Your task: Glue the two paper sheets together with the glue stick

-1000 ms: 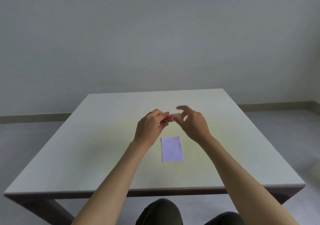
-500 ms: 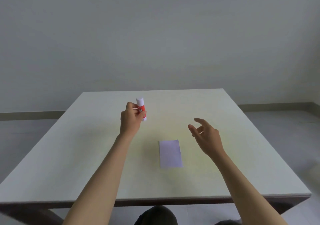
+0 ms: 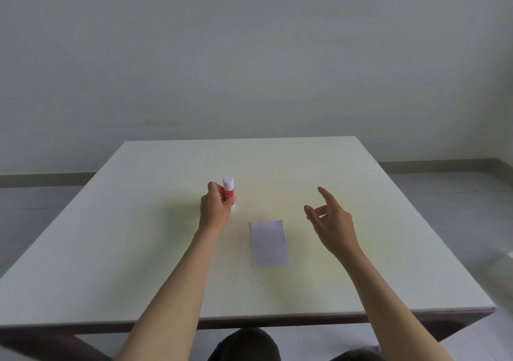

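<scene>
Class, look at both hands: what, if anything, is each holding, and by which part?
The left hand holds the glue stick upright by its red lower body, white cap clear above the grip. The right hand is open and holds nothing.

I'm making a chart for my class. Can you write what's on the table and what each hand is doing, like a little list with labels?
table: white table, seen from above
paper: one pale purple paper lying flat, between the two arms; a second sheet cannot be told apart
glue stick: red and white glue stick, upright, white cap on top
left hand: left hand wrapped around the glue stick, left of the paper
right hand: right hand open and empty, fingers spread, right of the paper
</scene>
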